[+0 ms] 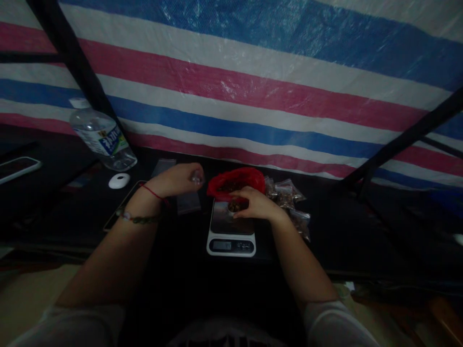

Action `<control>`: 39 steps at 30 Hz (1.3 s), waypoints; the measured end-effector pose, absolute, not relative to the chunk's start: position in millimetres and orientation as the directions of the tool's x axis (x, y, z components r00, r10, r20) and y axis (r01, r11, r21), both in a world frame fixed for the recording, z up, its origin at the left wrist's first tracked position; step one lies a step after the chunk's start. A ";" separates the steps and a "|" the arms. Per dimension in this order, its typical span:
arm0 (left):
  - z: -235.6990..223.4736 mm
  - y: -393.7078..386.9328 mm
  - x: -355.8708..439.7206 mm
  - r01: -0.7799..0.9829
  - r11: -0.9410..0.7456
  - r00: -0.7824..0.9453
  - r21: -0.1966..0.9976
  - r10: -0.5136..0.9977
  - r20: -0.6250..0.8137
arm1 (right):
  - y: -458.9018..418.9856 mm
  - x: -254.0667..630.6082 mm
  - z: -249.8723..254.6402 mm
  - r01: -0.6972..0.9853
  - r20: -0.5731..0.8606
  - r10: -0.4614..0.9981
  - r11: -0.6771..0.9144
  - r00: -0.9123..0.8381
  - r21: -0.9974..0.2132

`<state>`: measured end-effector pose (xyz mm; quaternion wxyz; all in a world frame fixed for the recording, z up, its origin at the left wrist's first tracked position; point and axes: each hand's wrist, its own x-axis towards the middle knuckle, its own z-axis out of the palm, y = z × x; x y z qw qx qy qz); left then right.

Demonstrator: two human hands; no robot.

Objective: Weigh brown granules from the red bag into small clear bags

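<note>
My left hand (179, 178) is closed, with a small clear plastic piece (197, 177) showing at its fingers; its exact kind is hard to make out in the dim light. My right hand (258, 202) has thumb and fingers around a small cup of brown pieces (234, 206) over the plate of a white digital kitchen scale (231, 246). The scale's display is lit, its digits blurred. Right behind the scale lies an open red plastic bag (217, 185) with dark brown pieces inside. Flat clear zip bags (188, 203) lie below my left hand.
Several filled zip bags (285, 193) lie right of the red bag. A clear bottle (103, 135), a white oval object (119, 180) and a phone (20, 168) are at left. Black frame bars (72, 53) and a striped tarp (231, 86) bound the black table's back.
</note>
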<state>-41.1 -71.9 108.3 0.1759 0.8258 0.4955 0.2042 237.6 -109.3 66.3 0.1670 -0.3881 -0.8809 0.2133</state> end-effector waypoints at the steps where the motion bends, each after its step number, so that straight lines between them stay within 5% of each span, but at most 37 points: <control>1: 105.2 -79.3 -38.7 0.762 -0.451 0.465 0.465 0.881 0.092 | -110.0 235.6 66.6 0.614 0.128 0.751 0.613 -0.647 -0.497; 5: 67.8 -101.3 -22.5 0.794 -0.447 0.510 0.411 0.858 -0.053 | -109.8 233.0 66.9 0.584 0.158 0.727 0.644 -0.668 -0.495; 12: 27.6 -108.5 -14.6 0.843 -0.389 0.430 0.371 0.903 -0.028 | -101.0 244.0 61.1 0.503 0.339 0.793 0.590 -0.505 -0.632; 19: 70.3 -101.4 6.1 0.824 -0.420 0.357 0.379 0.906 0.228 | -73.6 257.0 42.2 0.624 0.501 0.823 0.544 -0.266 -0.562; 26: 78.9 -74.0 57.1 0.796 -0.542 0.472 0.271 0.835 0.285 | -63.4 253.7 29.8 0.712 0.445 0.874 0.439 -0.196 -0.548; 30: 64.1 -60.1 40.2 0.813 -0.547 0.408 0.199 0.780 0.474 | -59.2 251.3 26.5 0.779 0.389 0.889 0.415 -0.240 -0.469; 36: 37.0 -37.7 11.0 0.831 -0.406 0.318 0.380 0.908 0.274 | -44.5 255.0 20.9 0.774 0.434 0.837 0.506 -0.334 -0.381; 39: 28.5 -23.2 9.7 0.831 -0.344 0.228 0.438 0.928 0.296 | -36.6 258.5 19.1 0.766 0.449 0.832 0.510 -0.326 -0.390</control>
